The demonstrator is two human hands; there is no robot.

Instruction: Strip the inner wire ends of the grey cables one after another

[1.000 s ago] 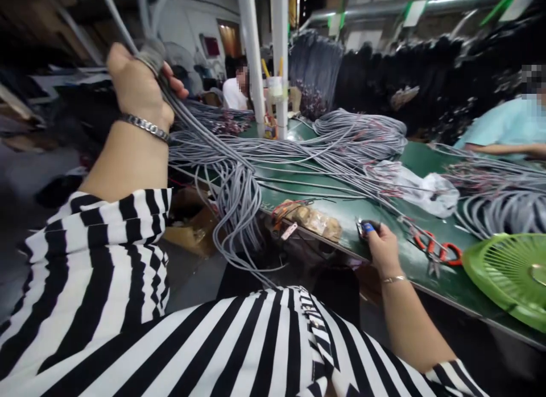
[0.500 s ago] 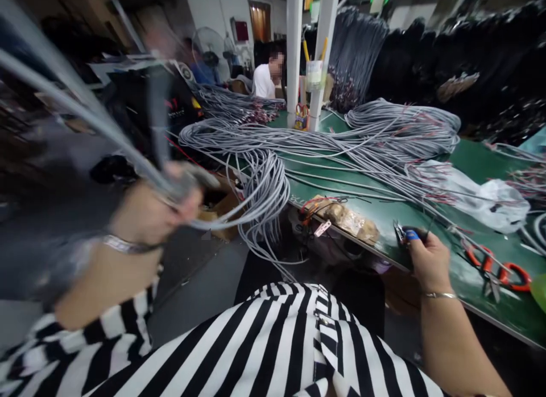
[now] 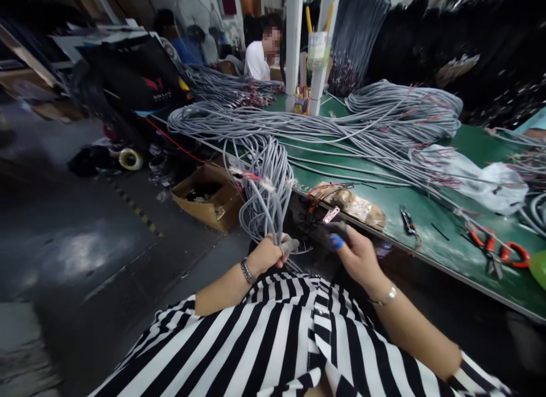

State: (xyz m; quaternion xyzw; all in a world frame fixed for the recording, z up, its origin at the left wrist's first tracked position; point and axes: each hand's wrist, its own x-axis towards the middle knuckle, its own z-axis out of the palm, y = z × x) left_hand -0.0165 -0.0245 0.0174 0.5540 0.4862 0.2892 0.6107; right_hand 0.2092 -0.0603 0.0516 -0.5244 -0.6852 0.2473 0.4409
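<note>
My left hand (image 3: 273, 252) is closed round a grey cable (image 3: 273, 206) in front of my body, and the stripped end with red and white wires stands up above it. Behind it a looped bundle of grey cables (image 3: 281, 164) hangs over the table's edge. My right hand (image 3: 354, 249), with blue tape on a finger and dark covers on the fingertips, is just off the table edge; its fingertips are blurred. Small cutters (image 3: 408, 219) lie on the green table (image 3: 390, 198), right of a taped brown block (image 3: 354, 206).
Orange-handled scissors (image 3: 490, 246) and a clear plastic bag (image 3: 490, 183) lie on the right. Grey cable coils (image 3: 405, 115) spread over the table. An open cardboard box (image 3: 209, 198) is on the floor at left. A person in white (image 3: 258, 58) sits beyond.
My left hand has come down from the far left to the middle with the cable. My right hand has left the cutters on the table and moved left.
</note>
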